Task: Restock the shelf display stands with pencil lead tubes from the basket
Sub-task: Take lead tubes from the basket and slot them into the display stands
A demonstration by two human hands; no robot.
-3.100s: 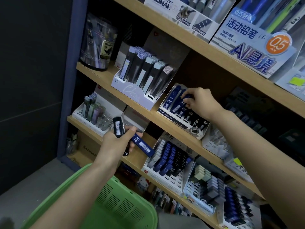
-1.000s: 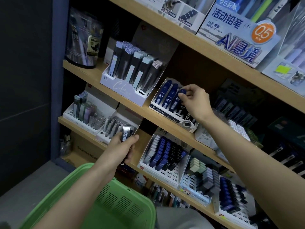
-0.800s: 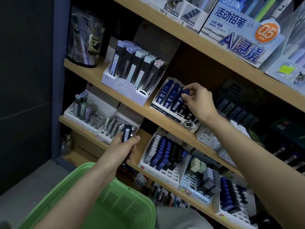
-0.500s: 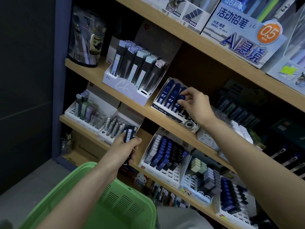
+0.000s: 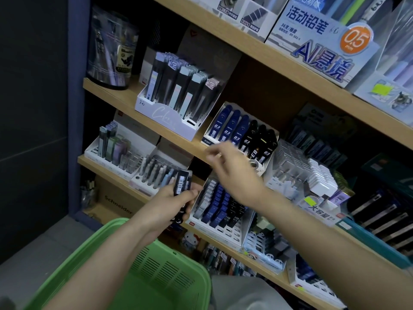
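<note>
wooden shelves [image 5: 116, 95] beside dark grey wall [image 5: 33, 108]

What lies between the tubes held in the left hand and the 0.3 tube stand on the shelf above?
In the head view: the blurred right hand, apparently empty, fingers loose.

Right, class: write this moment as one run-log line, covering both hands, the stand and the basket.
stage: restocking | left hand: grips dark lead tubes | right hand: blurred, apparently empty, in front of 0.3 stand | green basket: under left forearm
</note>
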